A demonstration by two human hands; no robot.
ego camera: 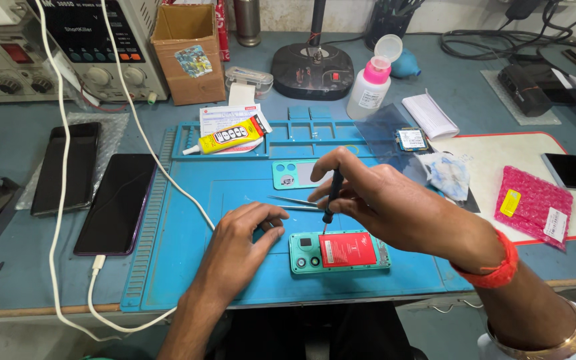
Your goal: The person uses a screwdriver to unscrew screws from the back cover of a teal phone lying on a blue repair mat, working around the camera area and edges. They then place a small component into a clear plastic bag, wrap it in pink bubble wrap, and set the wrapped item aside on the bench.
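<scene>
The opened phone, back cover off with its red battery showing, lies on the blue mat near the mat's front edge. The right hand pinches a small screwdriver upright, its tip down on the phone's top edge, just right of the camera block. The left hand rests on the mat at nine o'clock from the phone, fingers loosely curled, grasping nothing, their tips just beside the phone's left end.

The step in hand looks like working a screw on the open phone; the next move likely calls for a steady, vertical tip while the left fingers brace the case.

Tweezers lie at twelve o'clock, near the tool. Beyond them sits the teal back cover; a glue tube lies at eleven o'clock. Open mat remains at three o'clock; the table edge runs close at six.
</scene>
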